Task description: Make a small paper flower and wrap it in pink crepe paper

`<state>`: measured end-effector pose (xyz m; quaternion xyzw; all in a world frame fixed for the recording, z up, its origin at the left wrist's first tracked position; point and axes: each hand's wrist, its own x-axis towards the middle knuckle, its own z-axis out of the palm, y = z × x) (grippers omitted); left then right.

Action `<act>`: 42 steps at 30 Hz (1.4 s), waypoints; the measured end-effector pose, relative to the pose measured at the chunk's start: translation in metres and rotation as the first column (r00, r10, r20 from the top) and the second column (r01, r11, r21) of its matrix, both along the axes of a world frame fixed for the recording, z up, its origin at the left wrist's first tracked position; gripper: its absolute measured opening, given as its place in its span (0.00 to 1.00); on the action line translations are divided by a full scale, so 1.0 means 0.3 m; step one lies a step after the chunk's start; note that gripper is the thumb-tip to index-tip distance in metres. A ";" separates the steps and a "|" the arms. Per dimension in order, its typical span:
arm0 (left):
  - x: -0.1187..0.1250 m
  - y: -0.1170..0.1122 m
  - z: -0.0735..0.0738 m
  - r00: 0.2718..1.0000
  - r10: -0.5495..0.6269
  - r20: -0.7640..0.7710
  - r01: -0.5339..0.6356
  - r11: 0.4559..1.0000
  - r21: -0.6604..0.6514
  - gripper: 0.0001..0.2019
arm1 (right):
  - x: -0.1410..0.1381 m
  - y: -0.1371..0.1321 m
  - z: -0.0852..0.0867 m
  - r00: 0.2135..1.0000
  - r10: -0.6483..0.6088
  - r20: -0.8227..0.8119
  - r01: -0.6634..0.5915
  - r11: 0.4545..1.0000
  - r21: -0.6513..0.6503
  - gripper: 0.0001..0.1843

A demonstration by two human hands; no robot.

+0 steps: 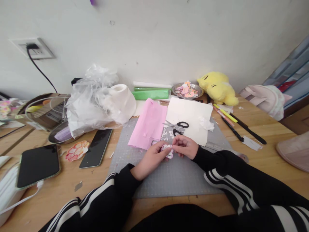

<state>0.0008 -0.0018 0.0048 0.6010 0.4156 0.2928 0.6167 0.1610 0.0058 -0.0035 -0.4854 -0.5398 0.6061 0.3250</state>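
Between my two hands is a small paper cutout (168, 151), white and pink with dark outlines. My left hand (154, 157) is closed around its left side. The fingertips of my right hand (184, 146) pinch its upper right edge. Just beyond my hands lie black-handled scissors (181, 125) with their blades apart, among white paper scraps (166, 133). Pink paper (149, 124) is spread to the left of the scissors, and white paper sheets (190, 109) lie behind and to the right. All of this rests on a grey cutting mat (173, 183).
Two phones (96, 148) and an orange-red cutout (76, 150) lie left of the mat. Behind them stand a plastic bag (89, 103) and a white roll (123, 100). A metal dish (177, 91) of cutouts, a yellow plush toy (219, 88) and pens (225, 112) are at the right.
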 end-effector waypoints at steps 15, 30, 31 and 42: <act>0.001 0.000 -0.005 1.000 0.001 -0.003 -0.001 1.000 0.001 0.09 | 0.003 0.000 -0.005 0.999 0.040 -0.003 -0.040 0.999 -0.032 0.15; 0.002 -0.001 0.004 0.999 0.038 -0.021 -0.039 0.999 -0.018 0.09 | 0.002 0.003 -0.001 1.000 0.018 -0.008 -0.018 0.998 -0.053 0.14; 0.002 -0.001 0.004 0.999 0.036 -0.025 -0.037 0.999 -0.016 0.09 | 0.002 0.004 -0.001 1.000 0.015 -0.021 -0.016 0.998 -0.064 0.14; -0.005 0.000 -0.008 1.000 -0.022 -0.021 0.023 0.999 0.043 0.10 | -0.006 0.013 -0.011 0.999 0.026 -0.026 -0.029 0.995 -0.099 0.13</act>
